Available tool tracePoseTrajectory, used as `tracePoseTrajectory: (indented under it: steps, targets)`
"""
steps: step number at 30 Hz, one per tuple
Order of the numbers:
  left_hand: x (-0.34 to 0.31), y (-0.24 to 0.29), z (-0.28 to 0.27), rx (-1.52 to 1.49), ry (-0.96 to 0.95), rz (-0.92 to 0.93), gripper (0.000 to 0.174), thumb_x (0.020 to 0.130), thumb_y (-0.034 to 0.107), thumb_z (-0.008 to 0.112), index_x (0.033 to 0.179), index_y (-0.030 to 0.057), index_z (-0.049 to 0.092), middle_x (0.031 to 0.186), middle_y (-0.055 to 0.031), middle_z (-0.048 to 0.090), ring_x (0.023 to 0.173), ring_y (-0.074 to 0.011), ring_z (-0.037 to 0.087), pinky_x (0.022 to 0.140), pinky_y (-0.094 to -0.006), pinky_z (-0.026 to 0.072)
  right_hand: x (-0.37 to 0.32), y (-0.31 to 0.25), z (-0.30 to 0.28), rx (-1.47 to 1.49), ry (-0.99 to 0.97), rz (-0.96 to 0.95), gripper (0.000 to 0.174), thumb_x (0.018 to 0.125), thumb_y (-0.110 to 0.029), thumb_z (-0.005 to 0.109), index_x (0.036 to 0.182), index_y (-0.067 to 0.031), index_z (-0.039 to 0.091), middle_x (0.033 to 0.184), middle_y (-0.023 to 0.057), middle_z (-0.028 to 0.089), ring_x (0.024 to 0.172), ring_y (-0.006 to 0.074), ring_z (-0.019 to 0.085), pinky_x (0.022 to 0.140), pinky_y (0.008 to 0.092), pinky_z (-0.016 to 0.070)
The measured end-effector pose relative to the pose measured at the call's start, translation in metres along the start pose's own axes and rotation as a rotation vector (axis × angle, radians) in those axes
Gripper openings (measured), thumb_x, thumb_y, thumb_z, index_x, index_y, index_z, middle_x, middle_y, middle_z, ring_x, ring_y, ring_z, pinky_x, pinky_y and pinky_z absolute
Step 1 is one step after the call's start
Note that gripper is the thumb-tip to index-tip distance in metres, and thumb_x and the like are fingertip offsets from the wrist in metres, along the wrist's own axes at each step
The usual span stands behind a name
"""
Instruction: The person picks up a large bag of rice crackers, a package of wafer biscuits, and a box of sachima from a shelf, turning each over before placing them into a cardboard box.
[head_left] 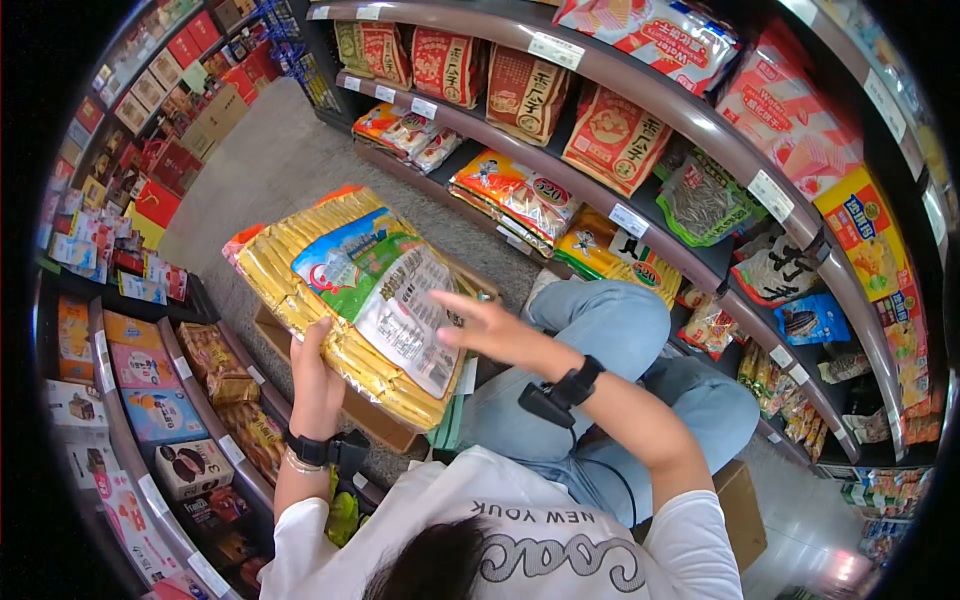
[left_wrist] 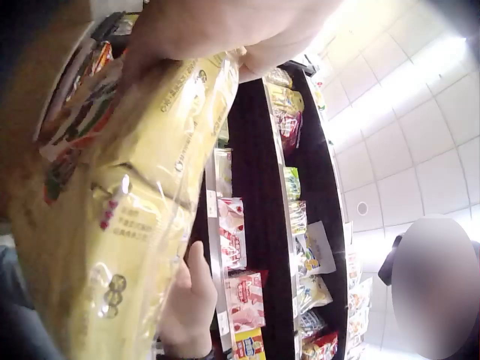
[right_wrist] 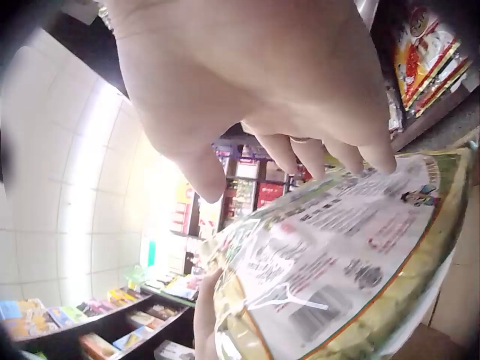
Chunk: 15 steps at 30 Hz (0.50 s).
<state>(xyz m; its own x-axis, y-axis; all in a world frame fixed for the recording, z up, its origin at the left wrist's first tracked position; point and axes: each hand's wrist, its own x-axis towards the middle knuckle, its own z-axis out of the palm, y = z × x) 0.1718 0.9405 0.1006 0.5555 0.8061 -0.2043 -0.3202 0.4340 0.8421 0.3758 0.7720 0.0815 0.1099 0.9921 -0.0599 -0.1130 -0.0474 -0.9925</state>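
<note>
A big clear-and-gold bag of individually wrapped snack sticks is held tilted above the lap, its printed label facing up. My left hand grips its near left edge, thumb on the front and fingers hidden beneath. In the left wrist view this hand covers the top of the bag. My right hand is over the label's white text area with fingers extended. The right wrist view shows its fingers spread and relaxed, fingertips right at the label above the barcode.
An open cardboard box stands under the bag, beside the bent knees. Curved shelves with snack bags run along the right. Shelves with boxed biscuits stand close at the left. Another carton sits behind the legs.
</note>
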Motion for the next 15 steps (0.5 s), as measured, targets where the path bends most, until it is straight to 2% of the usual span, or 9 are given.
tracePoseTrajectory:
  steps: [3, 6, 7, 9, 11, 12, 13, 15]
  targets:
    - [-0.002, 0.010, -0.010, -0.009, -0.034, 0.008, 0.041, 0.089, 0.007, 0.053, 0.127, -0.0001, 0.042, 0.119, -0.0094, 0.057, 0.107, -0.0201, 0.057, 0.093, -0.0353, 0.0467, 0.005, 0.013, -0.021, 0.170, 0.063, 0.069, 0.075, 0.090, -0.038, 0.061, 0.144, 0.0008, 0.026, 0.148, 0.0173, 0.029, 0.138, 0.0246, 0.026, 0.111, 0.0348, 0.0234]
    - [-0.005, 0.018, -0.015, -0.043, -0.101, 0.009, 0.042, 0.088, 0.007, 0.052, 0.128, 0.0011, 0.042, 0.123, -0.0106, 0.055, 0.111, -0.0225, 0.056, 0.097, -0.0383, 0.0454, 0.016, 0.015, -0.044, 0.107, 0.202, 0.141, 0.083, 0.087, -0.040, 0.063, 0.143, 0.0046, 0.022, 0.149, 0.0214, 0.025, 0.139, 0.0280, 0.022, 0.113, 0.0366, 0.0191]
    - [-0.006, 0.019, -0.016, -0.055, -0.117, 0.008, 0.043, 0.088, 0.007, 0.052, 0.129, 0.0014, 0.041, 0.123, -0.0109, 0.055, 0.112, -0.0231, 0.056, 0.097, -0.0390, 0.0451, 0.019, 0.010, -0.052, 0.093, 0.230, 0.103, 0.084, 0.086, -0.042, 0.063, 0.143, 0.0039, 0.023, 0.148, 0.0218, 0.026, 0.139, 0.0297, 0.022, 0.114, 0.0379, 0.0175]
    - [-0.007, 0.021, -0.022, -0.048, -0.131, 0.023, 0.046, 0.087, 0.007, 0.053, 0.131, 0.0018, 0.040, 0.125, -0.0116, 0.054, 0.114, -0.0247, 0.055, 0.099, -0.0409, 0.0442, 0.034, 0.012, -0.069, 0.045, 0.310, 0.076, 0.077, 0.087, -0.042, 0.063, 0.140, 0.0034, 0.030, 0.144, 0.0212, 0.033, 0.136, 0.0290, 0.028, 0.112, 0.0381, 0.0206]
    - [-0.009, 0.022, -0.029, -0.061, -0.172, 0.017, 0.050, 0.086, 0.009, 0.055, 0.132, 0.0018, 0.039, 0.125, -0.0118, 0.054, 0.114, -0.0247, 0.055, 0.099, -0.0411, 0.0442, 0.055, 0.029, -0.100, 0.125, 0.253, 0.070, 0.071, 0.087, -0.041, 0.063, 0.135, 0.0039, 0.036, 0.140, 0.0197, 0.039, 0.131, 0.0276, 0.036, 0.109, 0.0365, 0.0262]
    - [-0.008, 0.022, -0.031, -0.067, -0.212, 0.009, 0.052, 0.085, 0.010, 0.056, 0.133, 0.0018, 0.038, 0.126, -0.0120, 0.054, 0.114, -0.0249, 0.055, 0.099, -0.0411, 0.0441, 0.051, -0.001, -0.094, 0.063, 0.355, 0.110, 0.067, 0.088, -0.041, 0.062, 0.132, 0.0041, 0.038, 0.136, 0.0179, 0.043, 0.124, 0.0246, 0.043, 0.105, 0.0320, 0.0318]
    - [-0.007, 0.021, -0.034, -0.074, -0.253, 0.002, 0.054, 0.085, 0.011, 0.057, 0.134, 0.0018, 0.037, 0.127, -0.0122, 0.053, 0.114, -0.0251, 0.055, 0.099, -0.0412, 0.0441, 0.049, -0.018, -0.091, 0.116, 0.429, 0.110, 0.065, 0.090, -0.039, 0.060, 0.133, 0.0040, 0.037, 0.136, 0.0164, 0.045, 0.124, 0.0222, 0.045, 0.101, 0.0285, 0.0355]
    - [-0.005, 0.020, -0.040, -0.081, -0.304, -0.026, 0.058, 0.084, 0.012, 0.059, 0.135, 0.0018, 0.035, 0.128, -0.0125, 0.052, 0.115, -0.0255, 0.054, 0.099, -0.0411, 0.0441, 0.063, -0.003, -0.112, 0.136, 0.552, 0.195, 0.060, 0.092, -0.036, 0.058, 0.134, 0.0014, 0.039, 0.130, 0.0133, 0.051, 0.119, 0.0195, 0.050, 0.097, 0.0295, 0.0408]
